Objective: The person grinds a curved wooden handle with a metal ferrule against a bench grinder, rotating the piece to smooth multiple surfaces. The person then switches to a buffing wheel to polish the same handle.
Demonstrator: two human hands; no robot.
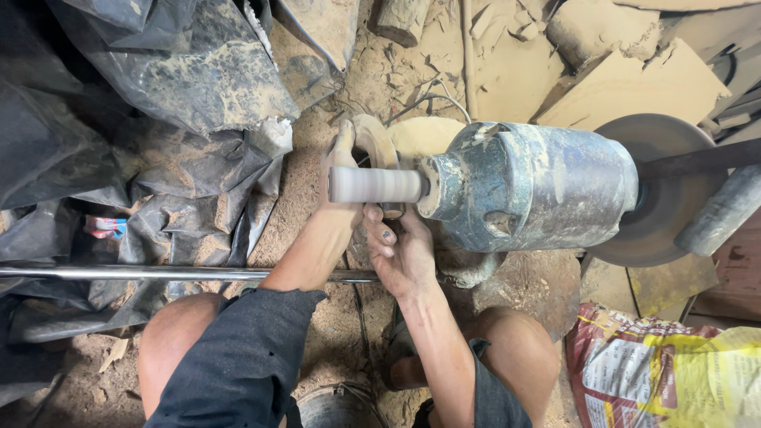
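Both hands grip wooden ring (pixel 379 143) against sanding drum (pixel 376 185) on motor (pixel 529 187). Left hand (pixel 339 170) fingers pressed together beyond drum; right hand (pixel 399 250) fingers curled, pinching below drum.

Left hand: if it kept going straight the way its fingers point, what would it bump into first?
The left hand points up the picture, past the pale spindle. First in that line is the curved wooden piece its fingertips already touch; beyond lies sawdust-covered floor. Depth is unclear.
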